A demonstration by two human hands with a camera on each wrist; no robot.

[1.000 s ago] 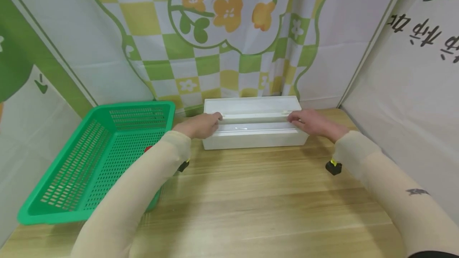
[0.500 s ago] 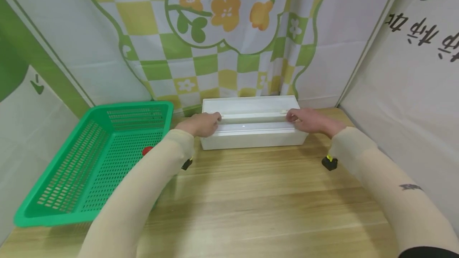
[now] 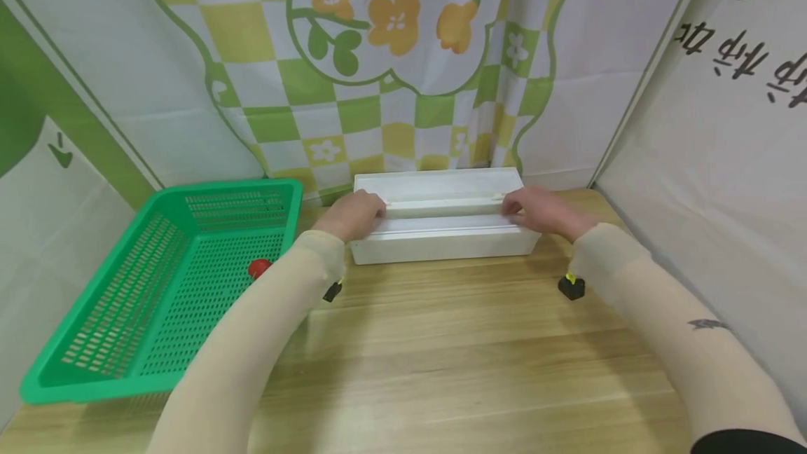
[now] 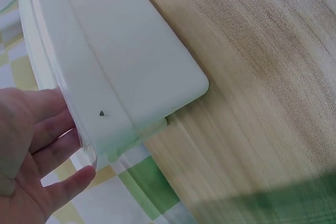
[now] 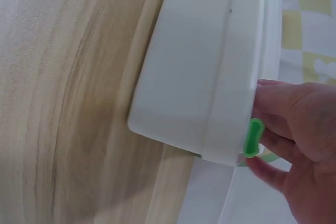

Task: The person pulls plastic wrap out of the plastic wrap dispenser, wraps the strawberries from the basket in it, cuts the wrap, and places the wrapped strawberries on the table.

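A long white lidded box (image 3: 441, 244) lies along the back of the wooden table (image 3: 441, 356). My left hand (image 3: 353, 214) grips the left end of its lid, fingers curled over the corner. In the left wrist view the fingers (image 4: 47, 129) lie against the rim at the end of the box (image 4: 121, 61). My right hand (image 3: 536, 210) holds the right end. The right wrist view shows my right hand (image 5: 299, 140) wrapped round the end of the box (image 5: 205, 77), beside a small green clip (image 5: 253, 137).
A green perforated basket (image 3: 233, 188) stands at the left with a small red object (image 3: 258, 268) inside. Printed cloth walls close off the back and both sides, right behind the box. Bare wood lies between me and the box.
Both hands have settled slightly closer over the box's ends. My left forearm has shifted right, uncovering more of the red object in the basket. The box has stayed in place.
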